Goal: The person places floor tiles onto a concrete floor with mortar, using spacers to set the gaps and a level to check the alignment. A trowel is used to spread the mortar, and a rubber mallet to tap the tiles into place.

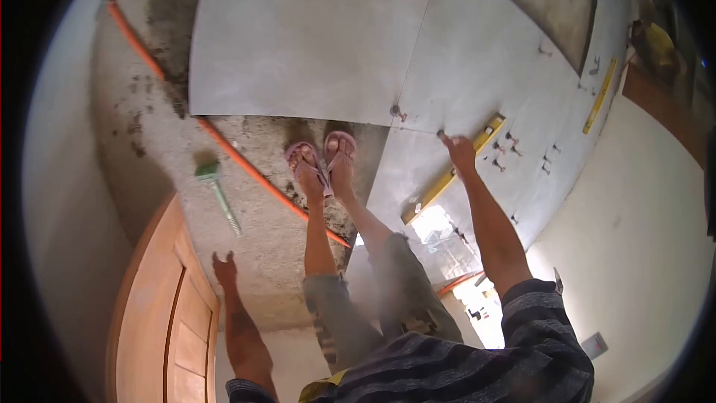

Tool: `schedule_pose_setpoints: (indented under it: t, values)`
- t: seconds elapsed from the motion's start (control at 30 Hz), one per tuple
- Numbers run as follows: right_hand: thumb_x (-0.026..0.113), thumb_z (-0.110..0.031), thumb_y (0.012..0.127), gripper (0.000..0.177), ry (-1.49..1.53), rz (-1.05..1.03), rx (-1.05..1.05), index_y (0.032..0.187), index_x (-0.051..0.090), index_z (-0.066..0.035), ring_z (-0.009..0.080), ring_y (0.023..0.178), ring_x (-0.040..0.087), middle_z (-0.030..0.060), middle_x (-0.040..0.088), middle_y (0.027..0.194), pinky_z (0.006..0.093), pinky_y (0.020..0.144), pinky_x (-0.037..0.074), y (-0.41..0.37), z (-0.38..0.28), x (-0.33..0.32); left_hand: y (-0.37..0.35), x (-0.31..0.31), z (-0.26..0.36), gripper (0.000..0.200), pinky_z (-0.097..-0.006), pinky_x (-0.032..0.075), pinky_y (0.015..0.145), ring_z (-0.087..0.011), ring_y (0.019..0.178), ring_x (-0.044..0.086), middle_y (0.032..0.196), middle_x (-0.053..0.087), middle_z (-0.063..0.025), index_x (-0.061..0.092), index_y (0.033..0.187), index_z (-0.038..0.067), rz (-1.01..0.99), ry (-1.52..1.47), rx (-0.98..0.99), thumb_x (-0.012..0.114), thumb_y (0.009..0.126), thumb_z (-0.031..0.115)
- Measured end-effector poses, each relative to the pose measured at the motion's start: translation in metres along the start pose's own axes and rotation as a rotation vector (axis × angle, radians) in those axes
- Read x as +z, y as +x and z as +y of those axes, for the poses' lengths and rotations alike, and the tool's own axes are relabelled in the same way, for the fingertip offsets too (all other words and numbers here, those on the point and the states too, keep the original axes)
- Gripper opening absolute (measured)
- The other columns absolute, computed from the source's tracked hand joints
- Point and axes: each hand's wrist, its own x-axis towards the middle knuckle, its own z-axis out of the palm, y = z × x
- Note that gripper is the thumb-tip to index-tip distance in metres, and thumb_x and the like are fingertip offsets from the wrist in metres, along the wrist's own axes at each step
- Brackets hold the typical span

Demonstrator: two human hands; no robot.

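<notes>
My right hand [458, 152] reaches out to the corner where large grey floor tiles [306, 37] meet. Its fingertips rest at a small dark levelling clip [440, 134] in the joint, and the grip is too small to make out. A yellow spirit level [452, 173] lies on the tile right beside that hand. My left hand [224, 269] hangs with fingers spread over the bare mortar bed [253, 231] and holds nothing. My feet in pink flip-flops [325, 164] stand on the mortar at the tile's edge.
An orange pipe [224, 148] runs diagonally across the mortar. A green-handled tool [216, 192] lies next to it. More clips [396, 111] dot the tile joints. A second yellow level [600, 97] lies far right. A wooden door [160, 306] stands lower left. Another person [656, 41] is far right.
</notes>
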Motion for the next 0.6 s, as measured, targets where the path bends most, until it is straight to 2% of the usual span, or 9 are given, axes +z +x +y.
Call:
schedule_pose_setpoints:
  t: [0.03,0.07,0.13,0.2,0.27,0.37,0.43,0.47,0.6]
  values:
    - [0.075,-0.049,0.075,0.051,-0.022,0.020,0.049,0.084,0.064,0.001,0.0274,0.082,0.060,0.0156,0.062,0.081,0.0391,0.074,0.046,0.021,0.006,0.022,0.013,-0.012,0.030,0.077,-0.0508,0.039,0.102,-0.0407,0.123,0.048,0.134,0.049,-0.0243,0.039,0.141,0.005,0.000,0.119,-0.088,0.067,0.082,0.045]
    - [0.077,-0.050,0.073,0.056,-0.043,0.047,0.091,0.095,0.065,0.001,0.0284,0.090,0.061,0.0176,0.064,0.092,0.0397,0.081,0.048,0.043,0.003,0.042,0.057,0.013,0.012,0.076,-0.0512,0.038,0.104,-0.0403,0.126,0.045,0.136,0.047,-0.0244,0.040,0.140,0.004,0.062,0.199,-0.001,0.067,0.082,0.045]
    - [0.081,-0.049,0.068,0.072,0.150,0.171,0.154,0.112,0.056,0.003,0.0326,0.093,0.057,0.0213,0.055,0.109,0.0418,0.081,0.048,0.077,-0.016,0.088,0.112,0.040,0.010,0.082,-0.0476,0.031,0.110,-0.0405,0.131,0.038,0.139,0.044,-0.0260,0.037,0.140,-0.004,0.106,0.147,0.157,0.070,0.080,0.042]
    - [0.085,-0.050,0.064,0.086,0.277,0.139,0.231,0.121,0.047,0.003,0.0340,0.102,0.051,0.0225,0.044,0.120,0.0442,0.089,0.044,0.105,-0.043,0.102,0.140,0.045,0.026,0.083,-0.0466,0.030,0.111,-0.0402,0.132,0.037,0.139,0.043,-0.0264,0.036,0.140,-0.004,0.133,0.153,0.198,0.071,0.079,0.041]
    - [0.086,-0.052,0.060,0.096,0.130,0.122,0.127,0.126,0.039,0.001,0.0351,0.116,0.039,0.0214,0.036,0.126,0.0474,0.097,0.038,0.131,-0.038,0.124,0.162,0.050,0.039,0.083,-0.0455,0.030,0.111,-0.0396,0.132,0.038,0.139,0.044,-0.0264,0.036,0.140,-0.005,0.145,0.137,0.261,0.071,0.080,0.039]
    - [0.087,-0.053,0.058,0.101,0.023,0.089,0.111,0.127,0.034,-0.001,0.0371,0.121,0.030,0.0195,0.031,0.127,0.0499,0.102,0.033,0.134,-0.046,0.130,0.193,0.064,0.053,0.079,-0.0440,0.033,0.108,-0.0383,0.129,0.043,0.136,0.047,-0.0259,0.036,0.139,-0.005,0.082,0.071,0.320,0.071,0.082,0.037]
    - [0.088,-0.050,0.058,0.100,0.003,0.045,0.077,0.127,0.032,-0.004,0.0382,0.120,0.030,0.0183,0.029,0.125,0.0491,0.100,0.035,0.131,-0.036,0.128,0.198,0.064,0.067,0.076,-0.0434,0.036,0.106,-0.0375,0.125,0.047,0.133,0.050,-0.0255,0.037,0.138,-0.005,-0.016,0.013,0.272,0.070,0.083,0.035]
    - [0.088,-0.050,0.057,0.100,0.005,0.034,0.056,0.127,0.033,-0.005,0.0381,0.119,0.030,0.0181,0.029,0.125,0.0491,0.100,0.035,0.130,-0.033,0.126,0.192,0.064,0.074,0.068,-0.0440,0.041,0.100,-0.0391,0.119,0.052,0.128,0.054,-0.0258,0.041,0.133,-0.006,0.002,-0.032,0.277,0.068,0.085,0.035]
    - [0.089,-0.048,0.057,0.098,0.029,0.029,0.023,0.127,0.033,-0.007,0.0382,0.119,0.030,0.0169,0.031,0.124,0.0484,0.100,0.036,0.128,-0.033,0.123,0.188,0.065,0.084,0.058,-0.0465,0.042,0.096,-0.0439,0.116,0.051,0.123,0.054,-0.0298,0.043,0.127,-0.008,-0.009,0.098,0.208,0.063,0.089,0.030]
